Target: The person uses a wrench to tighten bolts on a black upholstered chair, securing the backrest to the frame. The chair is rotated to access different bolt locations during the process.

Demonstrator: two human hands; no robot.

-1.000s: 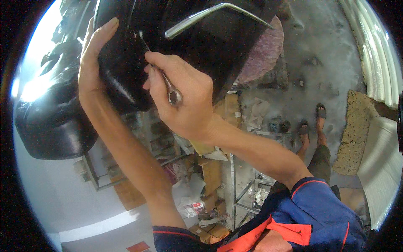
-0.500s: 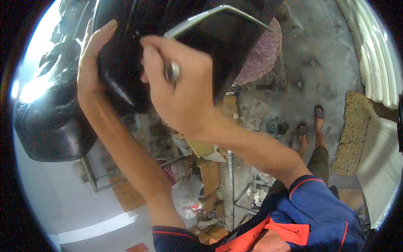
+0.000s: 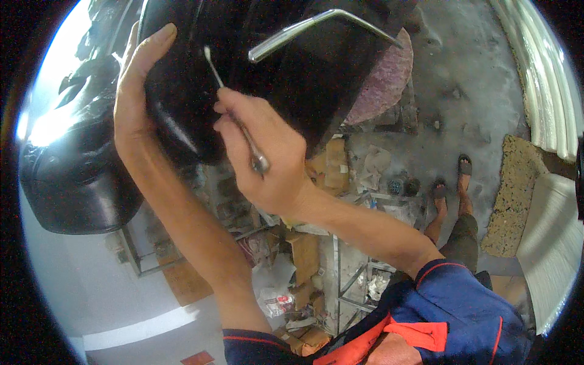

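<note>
A large black, leather-like padded seat piece (image 3: 176, 79) fills the top of the view. My left hand (image 3: 137, 91) grips its left edge, thumb on the dark face and the other fingers mostly hidden behind. In my closed right hand (image 3: 267, 146) is a slim metal tool (image 3: 214, 68). Its small rounded tip points up toward the black surface, and its thicker shiny end shows below my fingers. I cannot tell whether the tip touches the padding. A bent chrome bar (image 3: 292, 33) lies across the black piece, just above my right hand.
More black upholstery (image 3: 79, 188) bulges at the left. A round pinkish piece (image 3: 386, 82) sits beyond the seat piece's right edge. Below are a metal frame (image 3: 336, 274) and cardboard pieces (image 3: 304, 258). Speckled foam (image 3: 510, 194) and white wrapped rolls (image 3: 541, 79) stand at the right.
My right hand has moved down and slightly right, away from the padding, so the tool's shaft and tip now show. The chrome bar's lower end is uncovered. My left hand keeps its hold.
</note>
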